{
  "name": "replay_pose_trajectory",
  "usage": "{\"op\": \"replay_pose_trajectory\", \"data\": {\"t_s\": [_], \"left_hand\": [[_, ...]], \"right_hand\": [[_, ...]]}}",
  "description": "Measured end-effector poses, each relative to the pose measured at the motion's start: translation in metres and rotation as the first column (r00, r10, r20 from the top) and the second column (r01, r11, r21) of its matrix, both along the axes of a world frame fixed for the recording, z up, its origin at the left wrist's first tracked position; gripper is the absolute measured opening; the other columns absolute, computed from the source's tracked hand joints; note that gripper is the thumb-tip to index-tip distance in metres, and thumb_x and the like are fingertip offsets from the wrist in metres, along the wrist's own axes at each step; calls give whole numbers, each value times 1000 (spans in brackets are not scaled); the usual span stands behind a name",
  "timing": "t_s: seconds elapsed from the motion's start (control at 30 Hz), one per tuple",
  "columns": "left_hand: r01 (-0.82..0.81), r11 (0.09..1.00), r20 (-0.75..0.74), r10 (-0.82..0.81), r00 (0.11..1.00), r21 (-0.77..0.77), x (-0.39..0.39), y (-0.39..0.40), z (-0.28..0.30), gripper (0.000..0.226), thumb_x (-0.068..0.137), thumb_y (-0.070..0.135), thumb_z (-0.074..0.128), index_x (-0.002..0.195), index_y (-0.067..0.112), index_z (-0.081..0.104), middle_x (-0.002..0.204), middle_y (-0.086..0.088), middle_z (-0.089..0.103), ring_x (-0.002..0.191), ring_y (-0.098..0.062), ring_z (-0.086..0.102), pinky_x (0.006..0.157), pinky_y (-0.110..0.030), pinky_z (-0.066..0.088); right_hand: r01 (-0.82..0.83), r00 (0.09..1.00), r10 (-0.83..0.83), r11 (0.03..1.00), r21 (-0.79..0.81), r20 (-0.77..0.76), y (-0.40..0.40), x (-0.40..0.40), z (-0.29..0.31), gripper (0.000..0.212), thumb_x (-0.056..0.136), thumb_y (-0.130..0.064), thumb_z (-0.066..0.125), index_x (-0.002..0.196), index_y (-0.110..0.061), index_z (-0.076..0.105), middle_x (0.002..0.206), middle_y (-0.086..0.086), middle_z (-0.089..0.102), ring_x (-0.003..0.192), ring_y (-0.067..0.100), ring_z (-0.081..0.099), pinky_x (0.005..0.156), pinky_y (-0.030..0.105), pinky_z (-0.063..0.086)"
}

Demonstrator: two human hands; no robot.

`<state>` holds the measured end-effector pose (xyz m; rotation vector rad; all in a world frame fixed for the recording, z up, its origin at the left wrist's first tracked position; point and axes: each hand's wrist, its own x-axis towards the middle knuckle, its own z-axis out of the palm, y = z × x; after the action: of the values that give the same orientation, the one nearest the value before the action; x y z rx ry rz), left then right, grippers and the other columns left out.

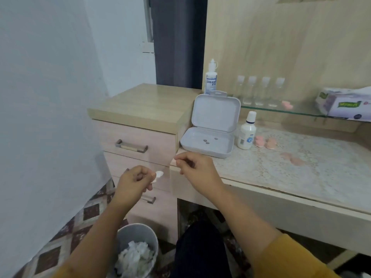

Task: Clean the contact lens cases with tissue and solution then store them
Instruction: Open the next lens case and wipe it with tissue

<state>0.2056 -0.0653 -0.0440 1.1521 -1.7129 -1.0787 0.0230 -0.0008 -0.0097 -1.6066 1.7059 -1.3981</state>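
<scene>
We pinch a tissue [159, 174] in left fingers [148, 177], a pink piece [173, 161] in right fingers [178, 160]; more cases [265, 142] wait, box [206, 143] open.

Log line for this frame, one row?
left hand: pinches tissue | right hand: pinches pink case piece | storage box: open | bin: tissue waste

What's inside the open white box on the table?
Three small dark round bits lie in the white box, near the middle of its tray. They are too small to name. The lid stands open, and the rest of the tray looks bare.
</scene>
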Motion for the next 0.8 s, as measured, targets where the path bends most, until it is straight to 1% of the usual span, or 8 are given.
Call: {"op": "replay_pose_trajectory", "data": {"t_s": [0.07,0.17,0.27,0.37,0.5,0.57,0.67,0.8], "left_hand": [[-35,999,62,33,998,23,13,-5,-15,13,88,16,66,76,11,63,55,-4,63,52,-12,53,58,-29,46],[-101,994,151,93,984,47,28,-12,-38,17,87,18,67,73,14,59,57,-6,63,50,-10,53,54,-23,43],[-148,984,291,113,950,102,46,-22,-66,15,85,19,67,73,23,59,61,-4,64,61,-22,62,63,-34,51],[-182,969,474,82,876,167,61,-31,-92,15,81,14,64,80,28,61,70,-3,65,67,-23,64,67,-31,51],[-192,961,586,40,810,199,72,-36,-118,19,81,10,60,94,22,66,88,-3,70,73,-17,64,67,-30,51],[-193,959,607,27,794,209,73,-36,-124,22,82,12,63,102,22,67,96,-6,70,74,-16,64,64,-26,49],[-198,943,578,7,816,269,74,-34,-131,41,85,9,64,124,20,62,90,-8,70,60,-12,62,54,-20,48],[-227,938,587,32,809,262,75,-36,-132,35,88,8,61,122,12,63,103,-11,70,56,-10,63,45,-14,46]], "right_hand": [[-45,998,46,998,34,-39,-6,14,-6,16,92,-19,61,101,-20,73,78,-24,60,76,-4,58,82,17,47],[-104,988,113,990,94,-104,-17,35,-18,17,93,-18,59,104,-18,72,78,-21,58,77,2,58,83,22,50],[-142,974,170,974,178,-150,-29,51,-32,18,94,-18,57,103,-15,72,83,-10,63,80,9,60,81,25,50],[-189,962,234,942,277,-142,-39,66,-47,19,95,-17,55,102,-11,71,95,1,68,85,13,60,82,26,48],[-215,940,297,898,383,-167,-44,78,-63,21,96,-17,52,104,-12,71,108,3,69,92,12,59,82,23,44],[-214,936,305,887,408,-173,-46,81,-70,19,95,-18,53,102,-14,70,108,3,69,95,14,60,86,26,48],[-206,932,309,881,426,-190,-48,84,-76,19,95,-18,54,104,-15,70,110,3,69,97,14,60,84,22,44],[-211,929,316,880,426,-192,-48,83,-76,19,95,-19,53,103,-16,70,107,2,69,92,12,59,81,24,45]]}}
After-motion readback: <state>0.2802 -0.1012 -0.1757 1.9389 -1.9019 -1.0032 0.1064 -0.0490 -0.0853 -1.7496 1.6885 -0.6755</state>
